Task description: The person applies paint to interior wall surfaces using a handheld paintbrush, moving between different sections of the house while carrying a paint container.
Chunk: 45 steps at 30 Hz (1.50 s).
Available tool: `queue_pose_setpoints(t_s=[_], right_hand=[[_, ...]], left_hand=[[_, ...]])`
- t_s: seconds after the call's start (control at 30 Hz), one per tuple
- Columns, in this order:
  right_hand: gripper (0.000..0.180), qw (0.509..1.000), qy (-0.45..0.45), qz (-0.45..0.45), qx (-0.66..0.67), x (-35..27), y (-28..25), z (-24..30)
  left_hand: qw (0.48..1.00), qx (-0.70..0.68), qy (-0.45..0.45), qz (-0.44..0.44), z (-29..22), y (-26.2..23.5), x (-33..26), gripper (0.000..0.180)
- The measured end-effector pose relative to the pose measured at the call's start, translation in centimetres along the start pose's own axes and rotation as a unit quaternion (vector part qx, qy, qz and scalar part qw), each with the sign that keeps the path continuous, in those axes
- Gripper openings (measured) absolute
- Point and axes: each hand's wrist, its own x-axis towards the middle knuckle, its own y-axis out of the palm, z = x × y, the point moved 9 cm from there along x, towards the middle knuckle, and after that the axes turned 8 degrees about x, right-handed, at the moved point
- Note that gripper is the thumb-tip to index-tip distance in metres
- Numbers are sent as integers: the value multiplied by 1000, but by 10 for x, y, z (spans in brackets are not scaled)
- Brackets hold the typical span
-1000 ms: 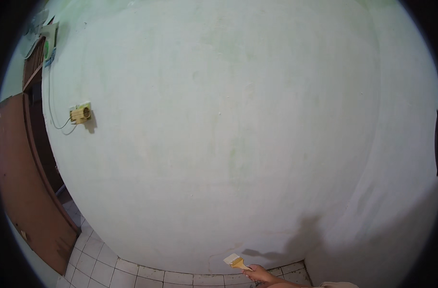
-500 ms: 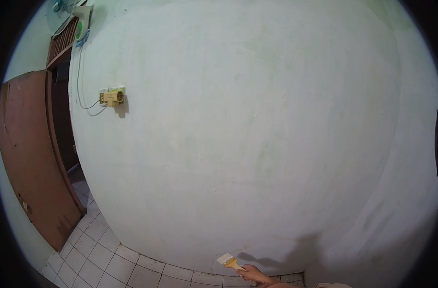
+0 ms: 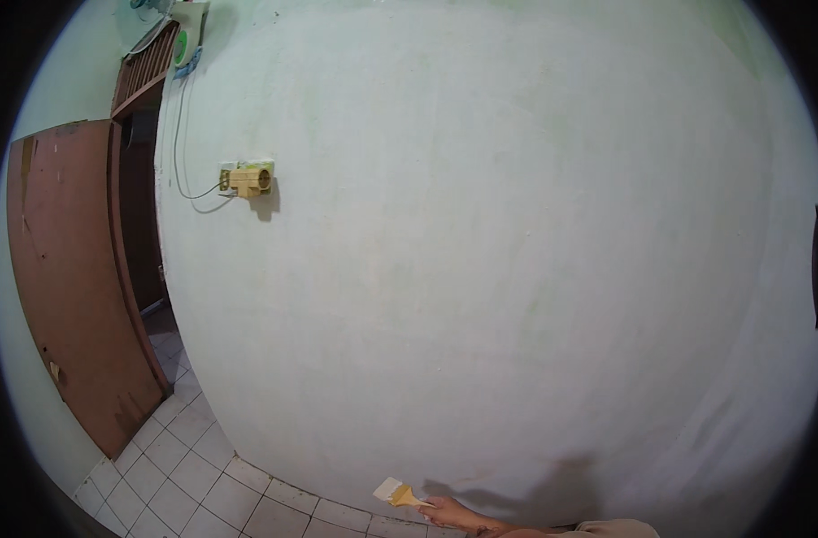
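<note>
My right hand (image 3: 451,514) reaches in from the lower right, its fingers closed around the handle of a flat paintbrush (image 3: 402,496). The brush has a yellowish handle and ferrule, and its wide bristles look white at the tip. It points left, in front of the lower part of the pale wall (image 3: 445,251); whether the bristles touch the wall I cannot tell. That wall is whitish with faint green patches showing through. My left hand is out of the picture.
A yellowed socket adapter with a cord (image 3: 249,181) sticks out from the wall. To the left, a brown door (image 3: 77,278) stands beside a dark doorway. White floor tiles (image 3: 171,466) run along the wall's foot. A fan (image 3: 144,20) hangs at upper left.
The paintbrush and my right hand have moved left in the picture, and more of the forearm and sleeve shows. The view has shifted, so the wall, socket and door appear further right.
</note>
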Motion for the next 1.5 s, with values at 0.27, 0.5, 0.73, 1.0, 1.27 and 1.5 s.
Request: queue_pose_setpoints(t_s=[0.27, 0.5, 0.73, 1.0, 1.27, 1.5], right_hand=[[28, 996, 16, 53, 65, 63, 39, 34], [30, 991, -30, 126, 43, 98, 92, 90], [38, 992, -33, 109, 56, 117, 104, 91], [33, 990, -27, 87, 110, 118, 114, 105], [26, 989, -18, 10, 145, 116, 134, 122], [34, 988, -100, -53, 100, 107, 145, 166]], left_hand=[[973, -153, 47, 165, -110, 32, 11, 34], [989, 6, 139, 54, -196, 10, -9, 24], [982, -49, 178, 48, -260, 20, -33, 25], [976, -85, 178, 91, -282, 30, 2, 23], [966, -62, 154, 196, -306, 62, 42, 23], [967, -12, 152, 202, -313, 41, 70, 33]])
